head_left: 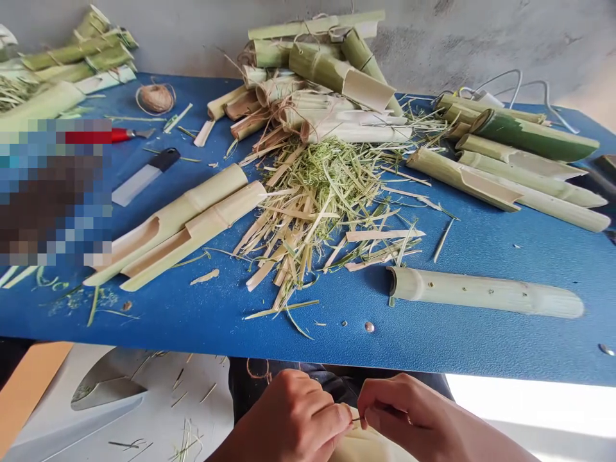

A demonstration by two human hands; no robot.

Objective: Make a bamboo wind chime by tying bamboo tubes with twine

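Observation:
Below the front edge of the blue table (433,346), my left hand (293,417) and my right hand (409,417) meet over my lap. Both pinch a thin strand (357,419) between thumb and fingers. A pale bamboo piece (366,446) lies under them, mostly hidden. Nearest on the table is a peeled bamboo tube with small holes (481,293). Two scooped bamboo pieces (183,221) lie to the left, and a heap of shavings (317,199) fills the middle.
Piles of cut bamboo sit at the back (317,77), right (520,167) and far left (72,58). A ball of twine (156,97), a red-handled tool (108,135) and a black-handled blade (144,176) lie at left. A blurred patch covers the left edge.

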